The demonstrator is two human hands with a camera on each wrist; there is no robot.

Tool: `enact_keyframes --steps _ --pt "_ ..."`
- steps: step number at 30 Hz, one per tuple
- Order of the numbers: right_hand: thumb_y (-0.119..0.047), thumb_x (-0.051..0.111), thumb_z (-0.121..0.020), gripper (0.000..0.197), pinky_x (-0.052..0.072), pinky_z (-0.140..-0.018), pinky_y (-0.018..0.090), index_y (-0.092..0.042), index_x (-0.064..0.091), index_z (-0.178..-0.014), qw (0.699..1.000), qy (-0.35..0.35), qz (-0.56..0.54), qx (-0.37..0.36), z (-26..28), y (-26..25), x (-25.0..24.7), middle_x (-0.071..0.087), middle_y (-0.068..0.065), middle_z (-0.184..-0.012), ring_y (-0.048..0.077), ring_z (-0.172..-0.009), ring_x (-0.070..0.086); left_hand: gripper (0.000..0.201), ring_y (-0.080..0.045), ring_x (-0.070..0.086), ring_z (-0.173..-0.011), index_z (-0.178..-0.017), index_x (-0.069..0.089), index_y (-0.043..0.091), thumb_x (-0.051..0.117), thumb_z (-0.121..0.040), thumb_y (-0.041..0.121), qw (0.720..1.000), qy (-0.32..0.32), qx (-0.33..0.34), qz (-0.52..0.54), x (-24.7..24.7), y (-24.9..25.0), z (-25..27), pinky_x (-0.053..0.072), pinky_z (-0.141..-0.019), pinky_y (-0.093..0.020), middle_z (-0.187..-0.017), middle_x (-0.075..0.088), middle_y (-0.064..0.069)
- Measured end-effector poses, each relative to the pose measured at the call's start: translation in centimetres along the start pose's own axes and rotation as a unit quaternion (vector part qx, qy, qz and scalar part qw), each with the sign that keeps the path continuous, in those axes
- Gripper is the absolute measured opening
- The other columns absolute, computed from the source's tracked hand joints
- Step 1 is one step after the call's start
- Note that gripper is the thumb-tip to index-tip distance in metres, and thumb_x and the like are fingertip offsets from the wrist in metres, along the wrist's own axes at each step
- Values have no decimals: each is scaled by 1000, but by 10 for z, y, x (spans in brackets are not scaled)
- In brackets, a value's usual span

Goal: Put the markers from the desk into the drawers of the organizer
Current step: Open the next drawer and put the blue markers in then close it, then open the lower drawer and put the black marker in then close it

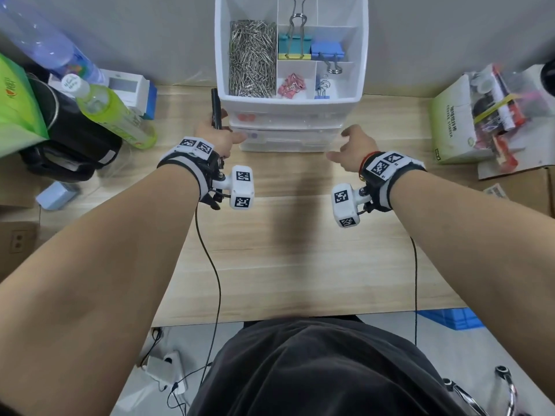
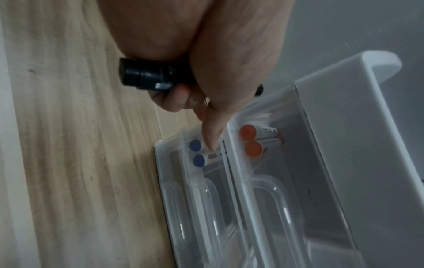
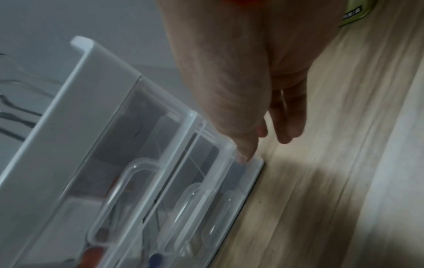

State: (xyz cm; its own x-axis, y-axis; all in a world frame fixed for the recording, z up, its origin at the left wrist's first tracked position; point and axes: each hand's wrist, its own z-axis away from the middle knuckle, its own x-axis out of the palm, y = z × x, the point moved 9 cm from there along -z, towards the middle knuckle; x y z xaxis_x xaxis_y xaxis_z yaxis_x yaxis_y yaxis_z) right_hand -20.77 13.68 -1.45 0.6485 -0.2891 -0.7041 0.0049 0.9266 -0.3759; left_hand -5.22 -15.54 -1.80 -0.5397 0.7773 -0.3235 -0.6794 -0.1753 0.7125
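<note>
A white organizer (image 1: 221, 55) stands at the back of the desk with clear drawers (image 1: 285, 139) under its tray. My left hand (image 1: 220, 135) grips a black marker (image 1: 216, 111) upright at the drawers' left front corner. In the left wrist view the black marker (image 2: 146, 76) lies in my curled fingers, and one finger (image 2: 212, 134) points onto a drawer front. Behind that front lie two blue-capped markers (image 2: 197, 152); two orange-capped markers (image 2: 250, 141) lie in the drawer above. My right hand (image 1: 345, 145) is empty, its thumb (image 3: 243, 152) touching the drawers' right front corner.
The organizer's top tray holds paper clips (image 1: 252, 58) and binder clips (image 1: 326, 51). A green bottle (image 1: 111, 112), a black bag (image 1: 75, 139) and boxes crowd the left. A green carton (image 1: 450, 121) and packets sit at the right. Bare wooden desk (image 1: 285, 250) lies in front.
</note>
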Motion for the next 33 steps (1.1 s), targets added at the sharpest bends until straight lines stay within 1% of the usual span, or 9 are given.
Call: enact_keyframes --steps 5,9,15,18,22,24,26,29,33 --pt "-26 68 -91 52 53 -80 38 -18 45 -138 993 49 -56 -89 -7 -21 -15 62 4 -113 27 -91 65 63 -16 44 -50 -124 53 24 87 -72 23 1000 -3 0 -25 3 0 -7 42 -47 -27 -89 62 3" --pt "-22 68 -92 39 56 -85 44 -18 55 -128 992 66 -73 -82 -14 -23 -20 61 -1 -104 30 -96 70 61 -15 49 -51 -126 52 24 85 -75 28 998 8 6 -58 1 3 -10 45 -49 -28 -91 63 4" --pt "-24 69 -91 45 57 -86 46 -15 50 -131 991 62 -93 -67 -18 -17 -15 64 2 -104 30 -95 70 60 -14 49 -48 -125 54 21 85 -74 28 998 12 22 -65 1 4 -9 42 -44 -24 -85 63 6" --pt "-28 72 -85 51 59 -85 46 -12 47 -127 996 32 -85 -11 -25 -9 -1 66 8 -110 31 -95 69 54 -13 50 -49 -120 55 23 85 -75 28 997 2 17 -74 1 4 -7 43 -43 -22 -86 63 7" --pt "-20 70 -86 38 61 -70 33 -8 61 -122 993 -87 -64 51 -27 2 38 67 14 -118 22 -87 65 52 -13 48 -50 -117 54 25 85 -76 23 999 11 9 -51 0 -2 -3 43 -44 -24 -88 61 6" --pt "-13 67 -88 39 56 -52 22 -5 61 -126 983 -153 -94 47 -23 -5 65 67 9 -105 18 -79 66 52 -14 45 -49 -122 53 24 82 -79 20 999 13 -6 -45 -2 -12 0 43 -44 -25 -88 58 3" --pt "-9 65 -89 38 57 -54 24 -2 61 -126 973 -191 -126 38 -17 -20 90 65 5 -92 19 -75 66 49 -16 44 -50 -125 52 21 77 -83 23 997 16 -53 -60 -6 -33 5 42 -46 -26 -90 57 -1" --pt "-14 67 -84 25 59 -75 38 0 66 -104 964 -195 -175 36 -15 -40 114 67 13 -92 29 -79 68 44 -15 41 -47 -123 55 16 74 -86 28 991 1 -116 -70 -8 -69 12 39 -46 -25 -77 52 -1" --pt "-9 58 -96 6 53 -51 18 -13 56 -91 937 -169 -300 60 -21 -55 132 61 8 -92 14 -67 64 32 -16 43 -46 -114 58 19 71 -88 31 985 -26 -124 -114 -13 -101 20 39 -44 -24 -77 55 -2"
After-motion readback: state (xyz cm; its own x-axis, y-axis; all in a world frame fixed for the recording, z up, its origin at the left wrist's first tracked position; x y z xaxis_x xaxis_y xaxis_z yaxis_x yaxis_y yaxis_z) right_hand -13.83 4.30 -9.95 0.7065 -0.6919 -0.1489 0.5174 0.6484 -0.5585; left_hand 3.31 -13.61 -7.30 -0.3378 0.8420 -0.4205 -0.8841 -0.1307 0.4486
